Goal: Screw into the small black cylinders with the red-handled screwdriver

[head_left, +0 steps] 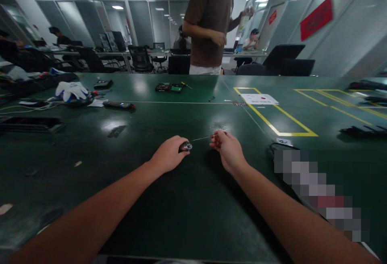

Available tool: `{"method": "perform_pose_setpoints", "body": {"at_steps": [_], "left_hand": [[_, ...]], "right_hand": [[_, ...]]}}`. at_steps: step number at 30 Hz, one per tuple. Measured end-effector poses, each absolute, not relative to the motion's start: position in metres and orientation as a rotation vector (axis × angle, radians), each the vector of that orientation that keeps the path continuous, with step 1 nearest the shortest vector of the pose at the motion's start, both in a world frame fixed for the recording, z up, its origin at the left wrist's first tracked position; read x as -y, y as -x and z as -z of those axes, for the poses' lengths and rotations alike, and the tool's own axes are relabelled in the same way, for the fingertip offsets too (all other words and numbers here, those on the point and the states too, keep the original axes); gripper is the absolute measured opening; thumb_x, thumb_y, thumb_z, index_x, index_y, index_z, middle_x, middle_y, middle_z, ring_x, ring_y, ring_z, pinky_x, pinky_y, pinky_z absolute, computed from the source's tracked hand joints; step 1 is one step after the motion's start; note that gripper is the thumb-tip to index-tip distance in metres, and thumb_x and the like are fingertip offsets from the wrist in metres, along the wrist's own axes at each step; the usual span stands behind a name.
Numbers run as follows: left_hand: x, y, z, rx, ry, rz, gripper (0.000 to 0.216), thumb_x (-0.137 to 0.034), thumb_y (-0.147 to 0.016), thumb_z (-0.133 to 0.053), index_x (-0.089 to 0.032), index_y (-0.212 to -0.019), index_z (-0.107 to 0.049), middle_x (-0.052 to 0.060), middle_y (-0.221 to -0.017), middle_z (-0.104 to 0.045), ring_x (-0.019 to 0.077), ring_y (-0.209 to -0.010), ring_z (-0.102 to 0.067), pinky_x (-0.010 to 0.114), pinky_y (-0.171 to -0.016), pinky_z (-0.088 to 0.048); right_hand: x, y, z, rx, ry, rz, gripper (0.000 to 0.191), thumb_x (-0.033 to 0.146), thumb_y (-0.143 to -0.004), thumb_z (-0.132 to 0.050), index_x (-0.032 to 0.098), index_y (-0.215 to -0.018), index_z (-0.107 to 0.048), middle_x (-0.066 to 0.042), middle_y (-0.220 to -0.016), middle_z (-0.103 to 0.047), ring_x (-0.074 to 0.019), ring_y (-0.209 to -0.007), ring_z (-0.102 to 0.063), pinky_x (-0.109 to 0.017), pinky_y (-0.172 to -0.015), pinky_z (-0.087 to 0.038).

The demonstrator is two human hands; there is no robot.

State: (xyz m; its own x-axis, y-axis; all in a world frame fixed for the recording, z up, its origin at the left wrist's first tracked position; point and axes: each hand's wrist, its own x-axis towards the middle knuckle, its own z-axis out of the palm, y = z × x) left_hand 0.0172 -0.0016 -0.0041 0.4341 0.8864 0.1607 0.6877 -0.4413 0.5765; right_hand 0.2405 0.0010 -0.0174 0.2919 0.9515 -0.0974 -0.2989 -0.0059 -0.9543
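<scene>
My left hand (168,154) is closed around a short dark cylindrical tool (185,146). Its round, metallic-looking end points to the right; the rest is hidden in my palm. Opposite it, my right hand (230,150) pinches a thin, pale rod or wire (202,138) between thumb and fingers. That thin piece runs leftward and ends close to the tool's end; whether the two touch I cannot tell. Both hands are just above the dark green table (169,215).
A person (208,26) stands beyond the table. At the far left lie white-and-blue gloves (71,91) and a dark pen-shaped tool (118,105). Opened electronics (169,88) and a paper sheet (259,99) lie farther back. A pixelated object (314,187) is near my right forearm.
</scene>
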Motion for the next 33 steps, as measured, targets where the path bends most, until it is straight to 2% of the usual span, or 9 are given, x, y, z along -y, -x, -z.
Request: {"method": "perform_pose_setpoints", "body": {"at_steps": [9,15,20,26,33], "left_hand": [[0.004,-0.019,0.003,-1.338,-2.272,-0.576,0.017,-0.029,-0.089,-0.069,-0.022,-0.105,-0.072,0.005,-0.104,-0.065,0.0235,-0.096,-0.060,0.037,-0.082,-0.046],[0.003,-0.019,0.006,-1.341,-2.271,-0.598,0.025,-0.030,-0.089,-0.071,-0.022,-0.112,-0.072,0.006,-0.107,-0.066,0.0234,-0.099,-0.061,0.037,-0.085,-0.046],[0.004,-0.019,0.007,-1.343,-2.219,-0.644,0.029,-0.035,-0.090,-0.071,-0.022,-0.116,-0.072,0.006,-0.111,-0.067,0.0242,-0.101,-0.062,0.038,-0.087,-0.048],[0.005,-0.018,0.006,-1.325,-2.154,-0.765,0.050,-0.033,-0.091,-0.070,-0.025,-0.139,-0.059,0.007,-0.127,-0.065,0.0244,-0.112,-0.061,0.040,-0.098,-0.049],[0.012,-0.015,-0.007,-1.328,-2.196,-0.705,0.034,-0.025,-0.096,-0.054,-0.021,-0.129,-0.061,0.009,-0.125,-0.064,0.0246,-0.111,-0.061,0.040,-0.092,-0.051]], "right_hand": [[0.004,-0.238,0.009,1.059,1.175,-0.936,0.029,0.050,-0.087,-0.067,0.021,-0.082,-0.066,-0.001,-0.071,-0.065,-0.0161,-0.063,-0.058,-0.033,-0.065,-0.047],[0.006,-0.243,0.005,1.281,1.320,-0.702,0.031,0.049,-0.092,-0.056,0.021,-0.085,-0.065,-0.001,-0.070,-0.066,-0.0186,-0.066,-0.060,-0.035,-0.067,-0.044],[0.004,-0.247,0.006,1.280,1.362,-0.668,0.030,0.048,-0.094,-0.053,0.021,-0.085,-0.064,-0.002,-0.070,-0.065,-0.0197,-0.066,-0.060,-0.036,-0.068,-0.044],[0.004,-0.248,0.003,1.244,1.360,-0.647,0.030,0.048,-0.094,-0.053,0.022,-0.085,-0.064,-0.002,-0.071,-0.065,-0.0197,-0.068,-0.060,-0.036,-0.070,-0.044],[0.005,-0.248,0.002,1.222,1.351,-0.663,0.030,0.048,-0.094,-0.053,0.021,-0.086,-0.065,-0.003,-0.074,-0.067,-0.0195,-0.069,-0.060,-0.035,-0.069,-0.044]]}}
